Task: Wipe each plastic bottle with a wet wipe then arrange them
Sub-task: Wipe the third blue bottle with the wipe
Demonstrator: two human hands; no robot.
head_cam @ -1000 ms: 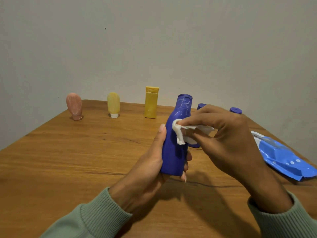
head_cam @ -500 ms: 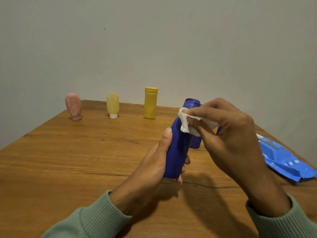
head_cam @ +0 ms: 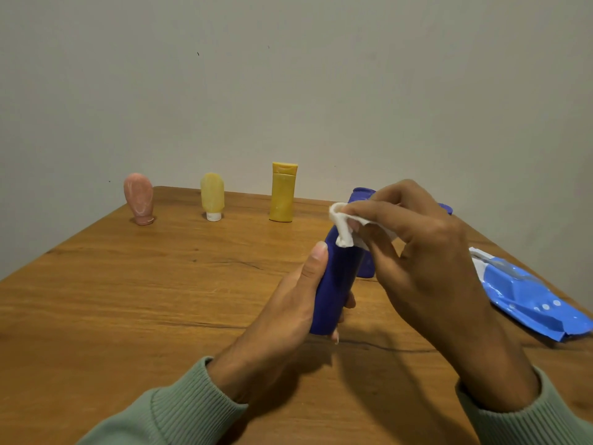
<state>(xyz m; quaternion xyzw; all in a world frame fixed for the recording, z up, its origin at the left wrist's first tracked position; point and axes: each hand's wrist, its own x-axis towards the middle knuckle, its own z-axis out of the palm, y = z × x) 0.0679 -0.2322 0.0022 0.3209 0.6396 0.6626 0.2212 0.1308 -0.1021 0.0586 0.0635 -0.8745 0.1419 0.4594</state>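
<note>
My left hand (head_cam: pixel 288 306) grips the lower body of a dark blue bottle (head_cam: pixel 337 284), held tilted above the wooden table (head_cam: pixel 160 300). A crumpled white wet wipe (head_cam: pixel 343 226) is pinched in my right hand (head_cam: pixel 423 252) and lies against the bottle's upper part. Along the back edge stand a pink bottle (head_cam: pixel 138 199), a pale yellow bottle (head_cam: pixel 212 195) and a taller orange-yellow bottle (head_cam: pixel 283 191). Two more blue bottles (head_cam: pixel 365 268) are mostly hidden behind my right hand.
A blue pack of wet wipes (head_cam: pixel 526 297) lies on the table at the right, its flap open. A plain wall rises right behind the table's far edge. The table's left edge runs diagonally at the left.
My right hand has slid the wipe up the blue bottle, from its middle to near the top. The bottle has tilted a little to the right in my left hand.
</note>
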